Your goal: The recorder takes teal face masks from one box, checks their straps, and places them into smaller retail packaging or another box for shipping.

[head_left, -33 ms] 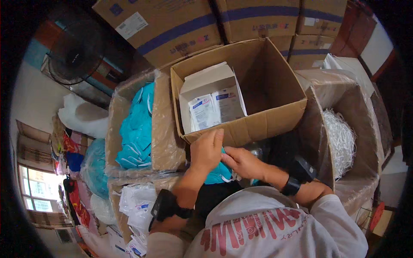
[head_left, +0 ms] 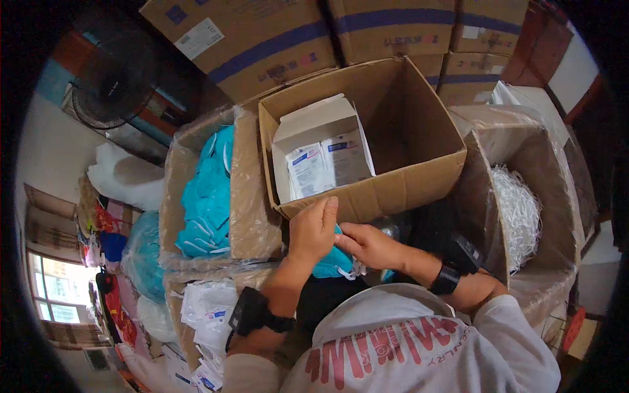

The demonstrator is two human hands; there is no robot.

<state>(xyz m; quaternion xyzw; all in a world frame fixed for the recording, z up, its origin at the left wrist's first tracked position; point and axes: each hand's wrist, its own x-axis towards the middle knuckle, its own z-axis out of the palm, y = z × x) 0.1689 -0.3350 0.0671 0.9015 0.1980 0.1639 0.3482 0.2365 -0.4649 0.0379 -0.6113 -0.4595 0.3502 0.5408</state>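
Close in front of my body, both hands are closed on a teal folded face mask [head_left: 333,263]. My left hand [head_left: 310,230] grips its upper left part, thumb pointing up. From the other side my right hand [head_left: 372,247] pinches its upper edge between thumb and fingers. A bit of white strap shows below the right fingers. Part of the mask is hidden behind the hands. Just beyond them stands an open cardboard box [head_left: 393,187], in which a smaller white carton [head_left: 318,118] holds white printed packets [head_left: 344,160].
At left, a lined box [head_left: 252,216] holds many teal masks [head_left: 206,203]; white packets [head_left: 213,311] fill a box nearer me. A plastic-lined box [head_left: 485,196] at right contains a heap of white straps [head_left: 517,216]. Stacked cartons [head_left: 393,29] and a fan [head_left: 114,82] stand behind.
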